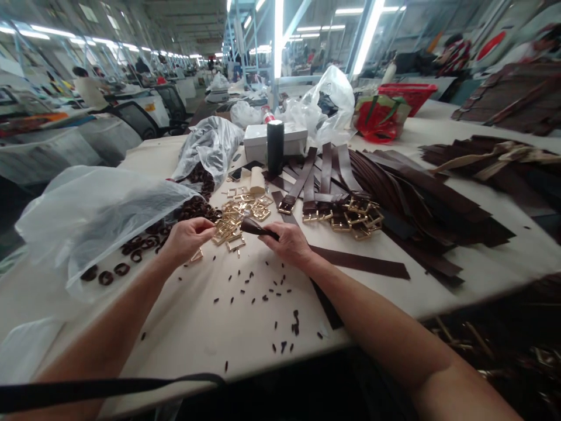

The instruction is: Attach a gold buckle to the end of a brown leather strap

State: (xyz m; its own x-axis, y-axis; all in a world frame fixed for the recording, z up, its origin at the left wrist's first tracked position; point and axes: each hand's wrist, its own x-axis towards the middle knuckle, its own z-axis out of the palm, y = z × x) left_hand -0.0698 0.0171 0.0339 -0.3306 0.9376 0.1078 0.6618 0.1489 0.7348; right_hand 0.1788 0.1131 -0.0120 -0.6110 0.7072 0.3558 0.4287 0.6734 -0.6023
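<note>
So the biggest thing here is the pale worktable (175,342), filling most of the lower and middle frame. Next up is a huge heap of dark brown straps (421,193) fanned out over the right side, then a cloudy plastic bag (100,204) slumped at the left, partly over a bunch of dark brown loops (149,240). Upper right there's a red basket (416,96), and near upper center a white box (254,143) with a black cylinder (275,146) standing in front of it. Right hand (287,242), dead center, is pinching the held strap (254,227), dark brown and bent over at its end, which points left toward the gold buckles (230,225) piled mid-frame. Left hand (190,237), left of center, has its thumb and fingertips pressed together right at the left edge of that pile; can't tell if there's anything tiny between them. More buckles sit on strap ends right of center. Smallest of all, little dark pieces (265,298) are scattered over the lower middle, below the hands.
</note>
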